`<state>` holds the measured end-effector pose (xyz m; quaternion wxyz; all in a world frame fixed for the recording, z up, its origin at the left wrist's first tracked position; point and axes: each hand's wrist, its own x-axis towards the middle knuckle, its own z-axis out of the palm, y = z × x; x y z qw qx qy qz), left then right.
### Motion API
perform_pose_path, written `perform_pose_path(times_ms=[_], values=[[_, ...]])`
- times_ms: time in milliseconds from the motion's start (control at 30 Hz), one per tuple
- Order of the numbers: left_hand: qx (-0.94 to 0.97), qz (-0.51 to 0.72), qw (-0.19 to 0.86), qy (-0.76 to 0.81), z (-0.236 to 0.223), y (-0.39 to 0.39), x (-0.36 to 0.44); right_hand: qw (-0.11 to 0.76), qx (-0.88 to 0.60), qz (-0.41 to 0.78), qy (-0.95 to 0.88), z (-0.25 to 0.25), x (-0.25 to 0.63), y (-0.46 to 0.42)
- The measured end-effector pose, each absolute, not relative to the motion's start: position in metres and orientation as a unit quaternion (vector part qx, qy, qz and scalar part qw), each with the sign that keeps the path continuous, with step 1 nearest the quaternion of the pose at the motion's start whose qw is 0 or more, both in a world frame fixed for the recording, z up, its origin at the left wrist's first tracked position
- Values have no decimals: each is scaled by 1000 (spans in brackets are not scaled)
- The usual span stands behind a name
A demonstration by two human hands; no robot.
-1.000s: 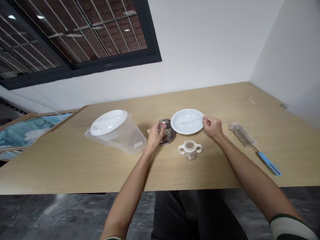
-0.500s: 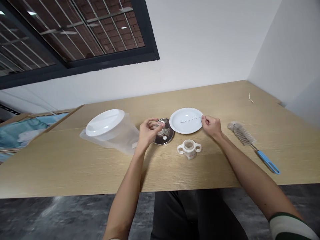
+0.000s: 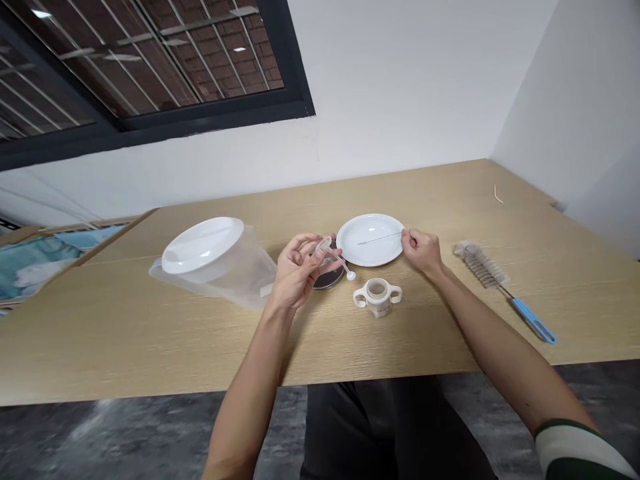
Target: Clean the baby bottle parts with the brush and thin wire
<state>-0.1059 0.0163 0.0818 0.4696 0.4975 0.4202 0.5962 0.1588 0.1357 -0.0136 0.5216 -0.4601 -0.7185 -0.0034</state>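
Observation:
Pinched in the fingers of my left hand is a clear silicone straw nipple, whose thin tube slants down to a small white end. Below that hand, a round dark metal dish is partly hidden. My right hand is closed on the end of a thin wire brush, which points left over a white plate. Between my hands and nearer me, a cream two-handled bottle collar stands on the table.
A translucent pitcher with a white lid lies on its side at the left. To the right rests a bottle brush with a blue handle. A small pale strip lies at the table's far right. Folded cloths fill a box at left.
My left hand has lifted the straw nipple off the metal dish and turned, so the tube now hangs out to the right. My right hand keeps hold of the wire brush, nearly still.

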Motion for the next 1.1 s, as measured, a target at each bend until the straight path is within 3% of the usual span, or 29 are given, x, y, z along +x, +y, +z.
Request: perform_pose_path(times_ms=[633,1100], values=[[413,584,617,328,64,4,-62,517,-467,-1,-718,-13,159,136],[589,511,537,321,44,11,-60,517,-459,-7,-722,-13,158,136]])
